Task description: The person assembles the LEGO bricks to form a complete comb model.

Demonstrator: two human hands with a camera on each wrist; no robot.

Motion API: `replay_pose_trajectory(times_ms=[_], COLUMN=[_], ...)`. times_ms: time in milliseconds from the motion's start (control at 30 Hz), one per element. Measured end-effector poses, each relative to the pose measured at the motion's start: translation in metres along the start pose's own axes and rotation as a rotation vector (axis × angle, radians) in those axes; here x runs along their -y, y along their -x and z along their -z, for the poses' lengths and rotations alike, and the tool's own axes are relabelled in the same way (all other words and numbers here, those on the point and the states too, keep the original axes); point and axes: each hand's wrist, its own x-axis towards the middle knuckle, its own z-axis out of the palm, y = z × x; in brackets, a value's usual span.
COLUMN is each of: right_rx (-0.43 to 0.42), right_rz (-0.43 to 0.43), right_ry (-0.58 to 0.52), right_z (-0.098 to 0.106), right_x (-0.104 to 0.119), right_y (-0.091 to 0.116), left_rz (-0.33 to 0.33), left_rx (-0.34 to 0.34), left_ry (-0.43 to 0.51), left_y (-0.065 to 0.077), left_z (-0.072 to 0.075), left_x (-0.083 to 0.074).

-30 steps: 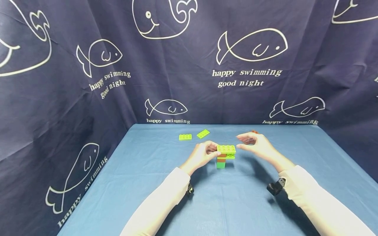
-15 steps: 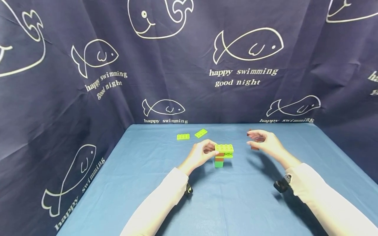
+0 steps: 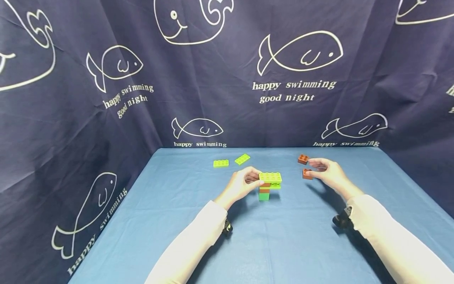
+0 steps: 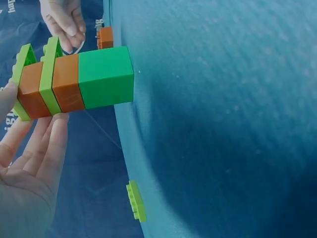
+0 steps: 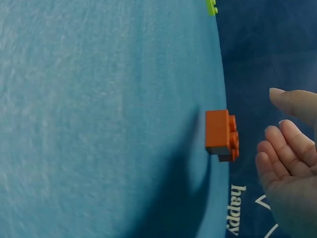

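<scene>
My left hand (image 3: pixel 241 185) grips a stack of building bricks by its upper left side, thumb in front. Two lime plates (image 3: pixel 270 176) alternate with orange-brown bricks in it, above a green brick (image 4: pixel 106 77) at the bottom. The plates jut out to the right past the narrow column. In the left wrist view, this hand's fingers lie along the upper bricks. My right hand (image 3: pixel 328 173) hovers with fingers loosely bent and thumb apart, fingertips close to a near orange-brown brick (image 3: pixel 307 174). Nothing lies between its fingers in the right wrist view. Another orange-brown brick (image 3: pixel 303 159) sits just behind.
Two loose lime plates, a straight one (image 3: pixel 221 163) and a slanted one (image 3: pixel 242 159), lie at the back of the blue cloth-covered table (image 3: pixel 198 197). A dark blue curtain (image 3: pixel 234 102) with fish drawings hangs behind the table and along its left side.
The right hand has moved away from the stack to the right, beside the two orange-brown bricks, which now show more fully. The left hand still holds the stack in about the same place.
</scene>
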Motion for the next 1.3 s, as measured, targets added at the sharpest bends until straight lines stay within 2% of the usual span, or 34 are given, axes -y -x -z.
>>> replay_pose_trajectory(times_ms=[333,533,800,1067,1300], right_rx=[0.064,0.061,0.075,0.095,0.149], right_rz=[-0.07,-0.066,-0.086,-0.097,-0.126], right_ry=[-0.058,-0.026,0.033,0.045,0.053], right_z=[-0.006,-0.009,-0.014,-0.009,-0.009], right_x=[-0.007,-0.012,-0.022,-0.022,-0.023], right_y=[-0.006,-0.01,-0.012,-0.017,-0.018], left_rz=[0.01,-0.002,0.026,-0.004,0.02], left_rx=[0.017,0.009,0.027,0.023,0.034], left_ry=[-0.016,-0.024,-0.032,-0.026,-0.013], left_y=[-0.005,-0.006,-0.002,-0.004,-0.004], left_z=[0.001,0.003,0.003,0.002,0.002], left_x=[-0.001,-0.004,-0.004,-0.004,-0.003])
